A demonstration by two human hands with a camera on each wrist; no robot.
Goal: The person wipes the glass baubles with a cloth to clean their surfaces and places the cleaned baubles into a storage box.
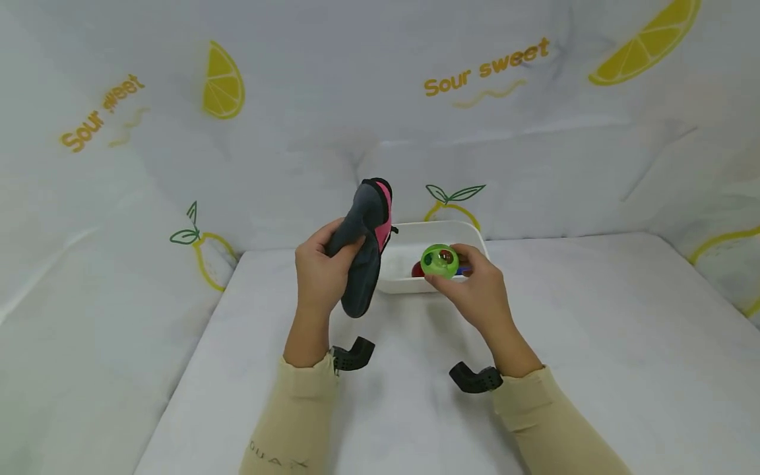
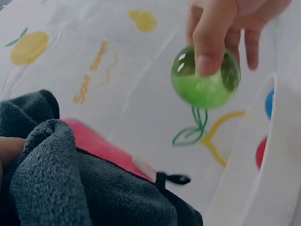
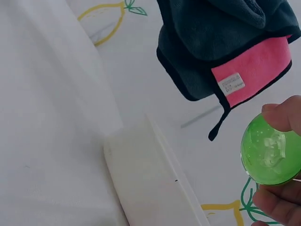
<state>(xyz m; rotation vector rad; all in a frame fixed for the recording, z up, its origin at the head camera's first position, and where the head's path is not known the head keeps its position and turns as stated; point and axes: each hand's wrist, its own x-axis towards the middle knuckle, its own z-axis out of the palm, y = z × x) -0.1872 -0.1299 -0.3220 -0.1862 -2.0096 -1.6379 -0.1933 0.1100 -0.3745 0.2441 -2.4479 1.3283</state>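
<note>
My left hand [image 1: 323,267] grips a folded cloth [image 1: 362,280], dark blue-grey and fluffy with a pink side. In the right wrist view the cloth [image 3: 197,56] shows black edging, a white label [image 3: 231,83] and a hanging loop [image 3: 217,126]. Between thumb and fingers, my right hand [image 1: 477,290] holds a clear green ball [image 1: 438,262] in front of the white tub. Darker patches show through the ball [image 2: 205,82] in the left wrist view. The two hands are raised above the table, a short way apart.
A white tub [image 1: 415,285] stands at the table's back edge. Inside it are a red ball [image 2: 261,153] and a blue one [image 2: 269,103], partly hidden by its wall. Behind rises a white cloth backdrop [image 1: 332,99] with lemon prints; a white cover lies over the table [image 1: 594,330].
</note>
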